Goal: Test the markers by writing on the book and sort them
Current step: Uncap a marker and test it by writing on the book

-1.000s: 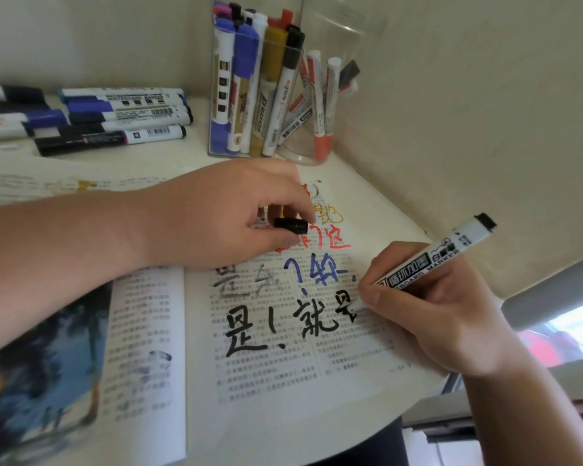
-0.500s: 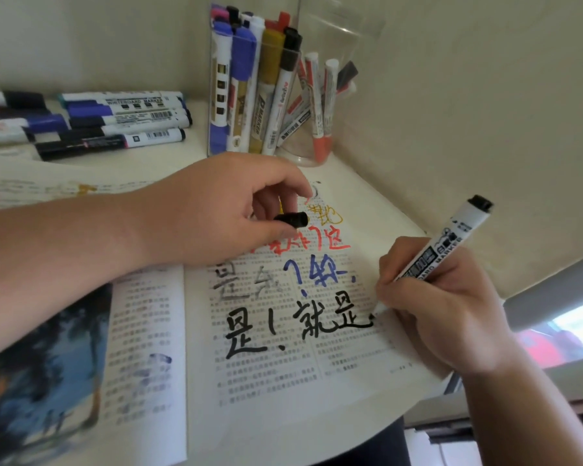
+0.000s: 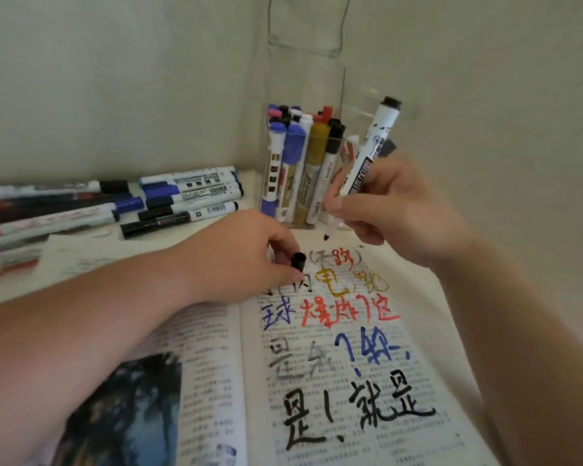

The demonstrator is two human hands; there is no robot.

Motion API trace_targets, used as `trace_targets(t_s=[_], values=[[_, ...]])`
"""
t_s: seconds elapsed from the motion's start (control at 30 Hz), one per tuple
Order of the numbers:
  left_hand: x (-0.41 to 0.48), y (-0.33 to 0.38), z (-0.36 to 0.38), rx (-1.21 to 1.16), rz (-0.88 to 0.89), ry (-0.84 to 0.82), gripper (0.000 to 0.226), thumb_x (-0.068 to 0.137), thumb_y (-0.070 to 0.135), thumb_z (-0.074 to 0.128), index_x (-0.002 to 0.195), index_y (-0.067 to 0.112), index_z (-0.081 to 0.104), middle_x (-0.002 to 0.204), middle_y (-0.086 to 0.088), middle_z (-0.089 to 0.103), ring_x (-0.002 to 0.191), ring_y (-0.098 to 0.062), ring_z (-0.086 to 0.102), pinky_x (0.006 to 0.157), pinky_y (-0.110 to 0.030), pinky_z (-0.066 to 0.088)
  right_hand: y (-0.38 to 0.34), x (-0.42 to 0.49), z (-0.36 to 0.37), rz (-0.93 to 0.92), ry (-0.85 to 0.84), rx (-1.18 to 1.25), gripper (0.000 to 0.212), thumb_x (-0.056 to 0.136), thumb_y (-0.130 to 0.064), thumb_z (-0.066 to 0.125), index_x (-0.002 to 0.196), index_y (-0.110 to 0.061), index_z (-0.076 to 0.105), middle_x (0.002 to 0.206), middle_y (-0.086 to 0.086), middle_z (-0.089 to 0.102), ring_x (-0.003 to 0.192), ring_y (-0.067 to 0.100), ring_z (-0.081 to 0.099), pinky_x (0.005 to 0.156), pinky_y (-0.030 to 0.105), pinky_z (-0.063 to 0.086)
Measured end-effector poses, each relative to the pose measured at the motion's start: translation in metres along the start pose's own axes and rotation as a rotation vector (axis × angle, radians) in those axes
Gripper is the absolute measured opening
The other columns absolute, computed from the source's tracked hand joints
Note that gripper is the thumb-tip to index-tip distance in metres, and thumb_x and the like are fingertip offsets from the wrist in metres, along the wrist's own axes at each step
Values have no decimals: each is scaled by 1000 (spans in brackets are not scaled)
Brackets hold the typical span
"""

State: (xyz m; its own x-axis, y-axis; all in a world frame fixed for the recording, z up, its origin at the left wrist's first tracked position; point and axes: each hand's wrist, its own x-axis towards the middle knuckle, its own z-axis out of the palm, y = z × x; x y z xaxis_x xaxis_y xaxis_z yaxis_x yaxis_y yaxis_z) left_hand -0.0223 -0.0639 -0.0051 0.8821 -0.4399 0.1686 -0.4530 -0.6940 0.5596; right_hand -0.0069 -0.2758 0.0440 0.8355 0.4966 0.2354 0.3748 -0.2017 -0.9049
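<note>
Marker [image 3: 367,156], uncapped, pinched in right hand [image 3: 394,210] grip near book [image 3: 216,364] handwritten "是!就是"; left hand [image 3: 243,253] pinches black cap [image 3: 298,260].

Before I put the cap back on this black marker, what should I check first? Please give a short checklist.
1. Tip off the book: ok; the right hand holds the marker raised, its tip clear of the paper.
2. Cap ready: ok; the left hand pinches the black cap just over the page.
3. Cap's open end faces the tip: cannot tell.
4. Black test strokes bold: ok.
5. Free space in the clear holder: cannot tell; it looks crowded.
</note>
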Motion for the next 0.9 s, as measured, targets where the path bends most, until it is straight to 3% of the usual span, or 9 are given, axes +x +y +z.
trace_targets(t_s=[0.1,0.17,0.23,0.33,0.5,0.6,0.7,0.8,0.9], values=[[1,-3,1,-20,11,-1,13,81,39,80,91,31,77,74,21,67,66,12,55,56,-5,37,16,-4,15,-42,58,-26,4,83,-5,69,81,-4,66,58,-7,59,46,2,50,48,12,39],[3,-2,2,-21,21,7,11,81,38,80,87,30,76,66,30,62,62,12,54,54,-5,36,23,-6,20,-36,100,-74,21,80,-13,69,90,5,63,66,9,59,50,4,52,51,14,41],[3,-1,3,-29,22,6,11,81,38,81,87,29,76,63,38,57,60,13,54,52,-5,35,27,-6,21,-41,116,-99,28,79,-18,71,95,4,64,83,30,63,63,21,63,59,32,53],[2,-2,3,-31,27,3,12,80,39,81,86,31,75,62,41,54,59,13,53,52,-5,35,30,-6,21,-21,103,-169,24,80,-26,72,99,-12,69,104,31,67,96,51,63,82,63,53],[3,0,4,-22,39,12,20,79,39,81,73,39,62,62,42,53,60,14,53,54,-6,36,29,-4,24,-65,43,-211,19,79,-36,73,98,-37,74,99,18,72,93,50,64,77,63,54],[3,-3,5,-56,27,29,14,78,44,80,76,36,69,65,30,61,63,9,58,56,-10,40,27,-6,26,-69,42,-194,18,79,-36,76,93,-47,74,95,10,75,91,48,66,78,62,55],[2,-2,6,-109,33,19,9,79,44,79,78,37,73,68,24,64,66,6,60,57,-11,40,30,-7,24,20,16,-233,20,84,-21,79,98,-34,77,97,1,78,92,31,73,84,55,59],[2,-2,5,-124,58,17,13,82,42,76,72,39,69,67,27,62,65,5,59,57,-10,38,30,-7,24,88,-48,-272,21,84,-23,77,104,-26,77,99,4,78,94,26,74,87,51,60],[3,-3,6,-132,57,10,12,83,43,74,74,38,70,69,23,64,66,4,60,57,-12,41,28,-7,22,50,-34,-317,15,86,-25,80,100,-29,76,85,3,75,78,23,71,75,47,60]])
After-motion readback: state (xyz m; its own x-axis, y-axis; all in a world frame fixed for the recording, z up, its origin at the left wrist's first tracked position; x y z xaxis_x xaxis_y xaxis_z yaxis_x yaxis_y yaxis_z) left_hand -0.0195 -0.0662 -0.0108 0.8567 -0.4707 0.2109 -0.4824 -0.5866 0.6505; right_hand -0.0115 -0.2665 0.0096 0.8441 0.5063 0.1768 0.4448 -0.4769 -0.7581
